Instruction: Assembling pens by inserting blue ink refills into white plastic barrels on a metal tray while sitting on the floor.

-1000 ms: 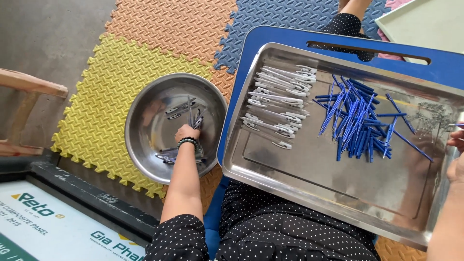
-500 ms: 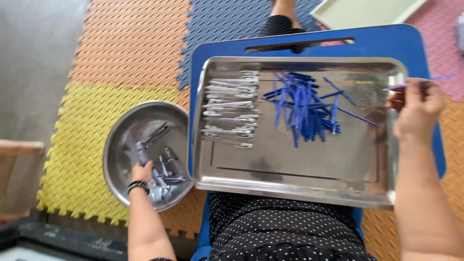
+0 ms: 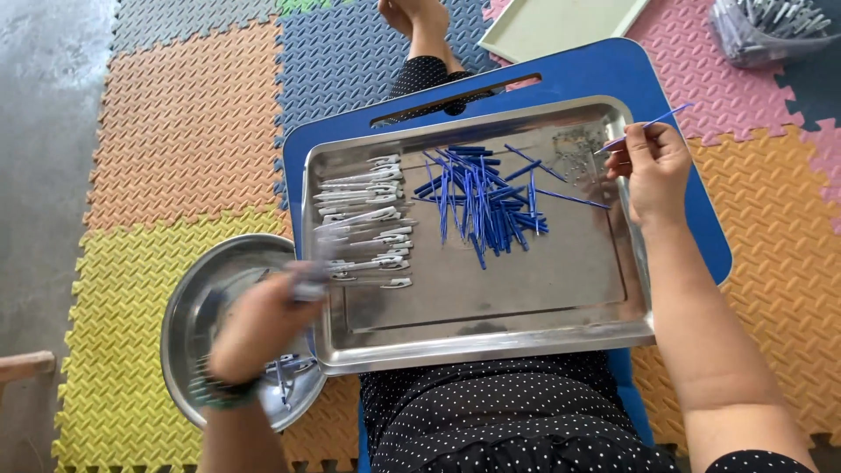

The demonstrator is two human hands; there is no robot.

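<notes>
A floor of interlocking foam mats (image 3: 166, 140) in orange, yellow, blue and pink fills the view beneath a seated person whose polka-dot clothing shows at the bottom edge. Across the lap lies a blue board (image 3: 692, 219), and on it a steel tray (image 3: 491, 324) with a raised rim. A round steel bowl (image 3: 188, 307) sits on the mats, touching the tray's left corner, part of it hidden behind the left forearm. On the tray, a loose heap of blue rods (image 3: 477, 206) lies at centre, with a row of silver clips (image 3: 368, 219) to its left and a small, hard-to-read cluster of tiny metal parts (image 3: 574, 162) near the far right corner. The left hand (image 3: 263, 328) is blurred over the bowl's edge; its fingers appear closed around a pale, clip-like piece (image 3: 311, 280) too smeared to identify with certainty. The right hand (image 3: 653, 171) hovers over the tray's right rim, thumb and forefinger pinched on a single blue rod (image 3: 648, 125), which juts up and to the right past the fingertips. A pale green tray (image 3: 552, 22) and a clear bag of parts (image 3: 771, 31) are cut off at the top.
</notes>
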